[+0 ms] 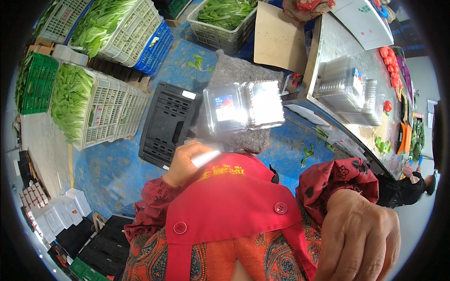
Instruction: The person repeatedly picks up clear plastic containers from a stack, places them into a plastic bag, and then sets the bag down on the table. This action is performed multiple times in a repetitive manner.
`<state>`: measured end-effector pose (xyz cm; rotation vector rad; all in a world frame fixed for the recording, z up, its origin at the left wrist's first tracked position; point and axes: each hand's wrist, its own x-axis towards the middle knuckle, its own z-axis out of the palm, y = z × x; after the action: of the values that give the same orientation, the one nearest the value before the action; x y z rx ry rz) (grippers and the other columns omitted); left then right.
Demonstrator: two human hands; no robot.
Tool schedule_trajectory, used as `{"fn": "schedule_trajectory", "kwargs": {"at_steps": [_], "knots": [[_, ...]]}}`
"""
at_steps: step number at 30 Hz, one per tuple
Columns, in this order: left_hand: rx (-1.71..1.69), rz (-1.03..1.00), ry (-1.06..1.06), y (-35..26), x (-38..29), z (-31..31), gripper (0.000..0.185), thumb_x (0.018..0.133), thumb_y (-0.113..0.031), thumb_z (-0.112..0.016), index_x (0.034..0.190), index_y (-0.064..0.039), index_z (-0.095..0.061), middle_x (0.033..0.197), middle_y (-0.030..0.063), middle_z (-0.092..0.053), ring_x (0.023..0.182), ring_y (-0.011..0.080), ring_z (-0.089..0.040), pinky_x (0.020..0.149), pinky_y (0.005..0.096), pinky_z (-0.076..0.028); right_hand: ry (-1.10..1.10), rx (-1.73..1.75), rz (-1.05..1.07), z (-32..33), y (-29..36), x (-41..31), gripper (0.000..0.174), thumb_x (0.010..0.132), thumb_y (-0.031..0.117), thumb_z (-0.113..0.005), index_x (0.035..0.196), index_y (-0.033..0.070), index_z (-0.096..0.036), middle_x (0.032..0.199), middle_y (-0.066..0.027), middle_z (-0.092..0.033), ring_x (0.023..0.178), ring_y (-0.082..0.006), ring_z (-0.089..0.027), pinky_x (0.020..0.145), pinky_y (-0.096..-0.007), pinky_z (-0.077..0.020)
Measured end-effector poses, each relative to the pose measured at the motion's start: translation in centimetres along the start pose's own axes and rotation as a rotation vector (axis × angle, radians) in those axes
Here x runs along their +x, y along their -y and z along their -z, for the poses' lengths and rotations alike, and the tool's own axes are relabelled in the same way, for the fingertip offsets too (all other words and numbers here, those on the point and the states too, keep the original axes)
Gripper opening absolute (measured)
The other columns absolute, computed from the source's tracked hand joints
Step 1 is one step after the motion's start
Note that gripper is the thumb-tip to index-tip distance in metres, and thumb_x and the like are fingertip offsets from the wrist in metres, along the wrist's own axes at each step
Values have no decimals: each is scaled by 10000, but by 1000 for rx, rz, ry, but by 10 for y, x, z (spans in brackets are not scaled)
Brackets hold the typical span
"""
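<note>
My left hand [184, 163] is closed around a small white object [205, 158], blurred and held against the front of my red apron [232, 196]. Close to the camera at lower right is my right hand [362, 235], its fingers curled down; the fingertips are hidden, so any held thing cannot be seen. Ahead of me, transparent plastic clamshell containers [232, 119] rest above a grey felt-like cloth [242, 68]. One panel bears a printed label [224, 105] with a red mountain, while the other half shines with glare. A black plastic crate [168, 123] lies left of them.
Crates of leafy greens [105, 109] stand at left, another crate [221, 35] farther ahead. At right, a metal-edged table [313, 70] carries stacked clamshells [341, 87] and red-wrapped items [390, 65]. Loose leaves [307, 154] lie on the blue floor. A person [404, 189] is at far right.
</note>
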<state>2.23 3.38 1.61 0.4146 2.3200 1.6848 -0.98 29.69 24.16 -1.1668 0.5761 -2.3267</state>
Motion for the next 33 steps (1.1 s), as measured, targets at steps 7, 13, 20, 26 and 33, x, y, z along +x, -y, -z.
{"fn": "schedule_trajectory", "kwargs": {"at_steps": [7,13,20,26,33], "knots": [[33,-44,22,2,-1,1,168,768,-80,-765,914,-18,-711,865,88,-673,767,173,-644,688,283,-504,-110,-13,-62,-9,3,3,119,887,-11,-581,804,15,-663,949,-181,-699,782,-257,-689,564,-308,-493],[23,-27,14,3,-4,0,177,764,-82,-770,915,-15,-710,879,90,-668,778,171,-645,689,282,-504,-236,-180,54,-25,1,-6,114,889,-10,-579,813,29,-655,973,-178,-702,789,-251,-694,567,-304,-493],[18,-37,9,5,-6,-1,175,767,-77,-765,921,-14,-710,877,93,-667,779,171,-645,687,286,-506,-241,-214,236,-23,-11,-2,135,889,-8,-582,777,19,-653,953,-172,-704,784,-246,-692,552,-302,-476],[-20,3,-24,4,-7,-4,198,747,-159,-793,886,-44,-711,830,77,-671,760,206,-634,689,309,-492,-70,-52,-57,-9,1,0,132,886,-8,-583,778,11,-657,937,-171,-702,767,-251,-688,541,-309,-471],[-28,36,-42,0,-9,-5,215,745,-163,-800,902,-48,-709,848,72,-678,777,194,-648,706,301,-504,27,-60,-17,0,0,-5,105,879,21,-606,794,23,-667,932,-159,-704,773,-252,-686,545,-324,-473]]}}
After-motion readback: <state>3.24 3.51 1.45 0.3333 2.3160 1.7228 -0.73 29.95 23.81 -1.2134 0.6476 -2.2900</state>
